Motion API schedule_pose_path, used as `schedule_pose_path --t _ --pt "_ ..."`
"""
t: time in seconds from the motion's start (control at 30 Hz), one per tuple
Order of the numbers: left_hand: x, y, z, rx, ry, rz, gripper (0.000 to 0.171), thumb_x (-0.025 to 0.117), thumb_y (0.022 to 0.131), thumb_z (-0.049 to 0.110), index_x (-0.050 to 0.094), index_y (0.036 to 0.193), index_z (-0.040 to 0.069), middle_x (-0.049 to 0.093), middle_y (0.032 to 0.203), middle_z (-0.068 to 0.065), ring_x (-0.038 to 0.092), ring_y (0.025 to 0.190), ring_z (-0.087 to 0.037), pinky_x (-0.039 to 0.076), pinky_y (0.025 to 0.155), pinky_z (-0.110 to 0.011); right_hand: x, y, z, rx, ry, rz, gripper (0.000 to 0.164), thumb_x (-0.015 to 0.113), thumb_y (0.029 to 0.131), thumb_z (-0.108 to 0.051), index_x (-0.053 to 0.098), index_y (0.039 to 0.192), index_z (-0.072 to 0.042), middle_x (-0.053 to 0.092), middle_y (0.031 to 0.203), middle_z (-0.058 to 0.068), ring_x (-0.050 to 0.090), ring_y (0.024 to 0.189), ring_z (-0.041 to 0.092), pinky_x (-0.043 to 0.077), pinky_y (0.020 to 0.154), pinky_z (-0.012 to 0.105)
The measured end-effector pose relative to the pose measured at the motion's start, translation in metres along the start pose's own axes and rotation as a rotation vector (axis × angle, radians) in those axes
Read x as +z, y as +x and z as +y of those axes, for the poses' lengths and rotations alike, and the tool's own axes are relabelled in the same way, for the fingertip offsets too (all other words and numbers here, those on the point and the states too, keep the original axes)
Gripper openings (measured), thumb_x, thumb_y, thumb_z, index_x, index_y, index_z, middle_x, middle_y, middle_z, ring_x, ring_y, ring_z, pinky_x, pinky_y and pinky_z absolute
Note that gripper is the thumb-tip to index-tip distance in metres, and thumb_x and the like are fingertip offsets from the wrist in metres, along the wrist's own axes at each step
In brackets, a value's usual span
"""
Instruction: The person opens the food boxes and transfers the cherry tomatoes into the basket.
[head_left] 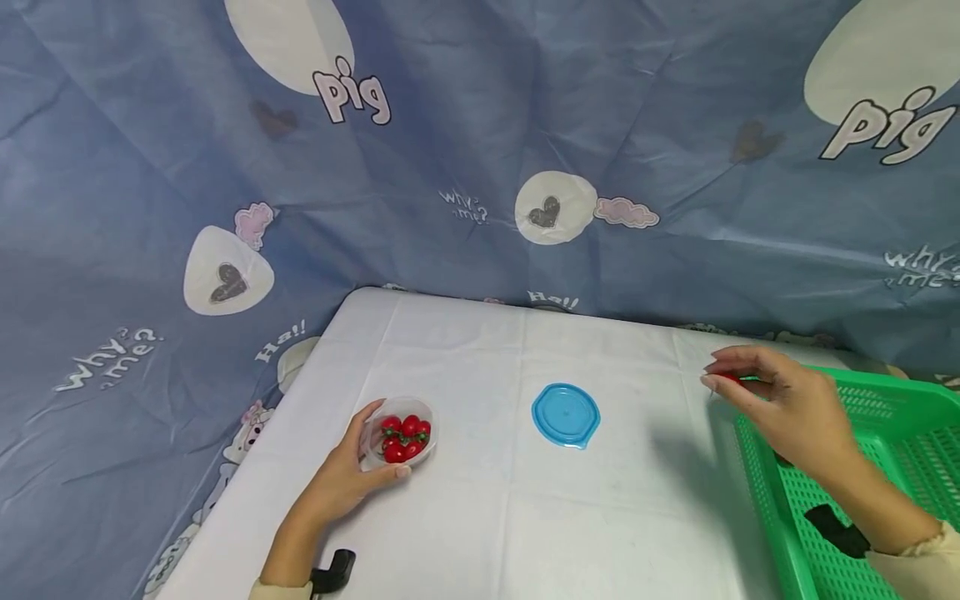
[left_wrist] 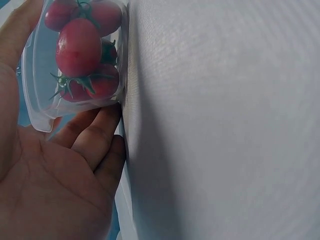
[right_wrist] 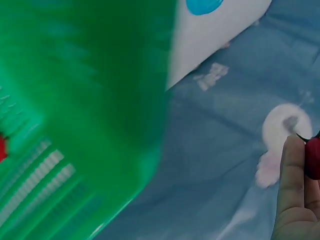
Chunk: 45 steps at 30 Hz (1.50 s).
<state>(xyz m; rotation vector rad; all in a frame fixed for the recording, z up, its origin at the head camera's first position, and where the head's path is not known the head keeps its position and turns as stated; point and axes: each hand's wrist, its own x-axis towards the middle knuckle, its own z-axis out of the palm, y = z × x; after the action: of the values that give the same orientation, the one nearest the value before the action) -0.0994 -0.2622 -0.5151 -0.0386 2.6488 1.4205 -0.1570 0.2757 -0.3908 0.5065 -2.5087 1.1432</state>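
Observation:
My left hand grips a small clear plastic container on the table's left part, thumb on the near side and fingers round the far side. Inside lie several red cherry tomatoes with green stems; the left wrist view shows them through the container's wall. Up at the right, my right hand pinches a single cherry tomato between thumb and fingers, above the left rim of a green basket. Most of that tomato is hidden by the fingers in the head view.
A blue lid lies flat on the white tablecloth between the two hands. At the basket's bottom, a red thing shows at the edge of the right wrist view. Behind the table hangs a blue printed cloth.

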Motion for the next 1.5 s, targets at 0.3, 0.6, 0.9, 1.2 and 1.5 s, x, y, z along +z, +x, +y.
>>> schedule_pose_path --t 0.3,0.6,0.9,1.2,1.5 --pt "0.0 -0.002 0.0 -0.012 -0.005 -0.006 0.103 0.083 0.072 0.046 0.017 0.151 0.043 0.035 0.152 -0.012 0.037 0.137 -0.03 0.021 0.106 -0.067 -0.04 -0.03 0.042 0.169 -0.198 0.022 0.029 0.075 0.085 -0.018 0.066 0.113 -0.014 0.067 0.096 -0.003 0.055 0.08 -0.018 0.043 0.067 0.003" --pt "-0.003 -0.004 -0.003 -0.026 0.0 -0.001 0.105 0.083 0.071 0.047 0.015 0.151 0.043 0.035 0.152 -0.012 0.036 0.138 -0.033 0.021 0.104 -0.069 -0.045 -0.051 0.093 0.25 -0.347 -0.158 0.036 0.074 0.087 -0.03 0.064 0.115 -0.009 0.069 0.096 0.01 0.056 0.078 -0.01 0.048 0.054 0.028" --pt "-0.001 -0.004 -0.002 -0.024 -0.025 -0.008 0.105 0.083 0.07 0.048 0.016 0.15 0.044 0.033 0.153 -0.012 0.036 0.137 -0.033 0.022 0.106 -0.066 -0.043 -0.067 0.125 0.309 -0.355 -0.292 0.034 0.07 0.09 -0.025 0.062 0.115 -0.005 0.067 0.093 0.012 0.063 0.085 0.037 0.05 0.056 0.043" --pt "0.0 -0.002 0.0 -0.015 -0.022 -0.012 0.105 0.084 0.071 0.046 0.015 0.151 0.041 0.031 0.154 -0.013 0.035 0.138 -0.034 0.021 0.106 -0.066 -0.043 -0.073 0.144 0.346 -0.348 -0.324 0.03 0.071 0.089 -0.023 0.063 0.108 -0.001 0.068 0.091 0.011 0.063 0.075 0.024 0.05 0.058 0.042" --pt "0.001 0.0 0.002 -0.016 -0.004 -0.016 0.106 0.083 0.071 0.046 0.015 0.152 0.039 0.033 0.153 -0.014 0.034 0.138 -0.033 0.021 0.106 -0.067 -0.041 -0.076 0.147 0.356 -0.349 -0.332 0.033 0.073 0.087 -0.021 0.063 0.11 0.0 0.068 0.09 0.011 0.063 0.075 0.023 0.049 0.055 0.039"
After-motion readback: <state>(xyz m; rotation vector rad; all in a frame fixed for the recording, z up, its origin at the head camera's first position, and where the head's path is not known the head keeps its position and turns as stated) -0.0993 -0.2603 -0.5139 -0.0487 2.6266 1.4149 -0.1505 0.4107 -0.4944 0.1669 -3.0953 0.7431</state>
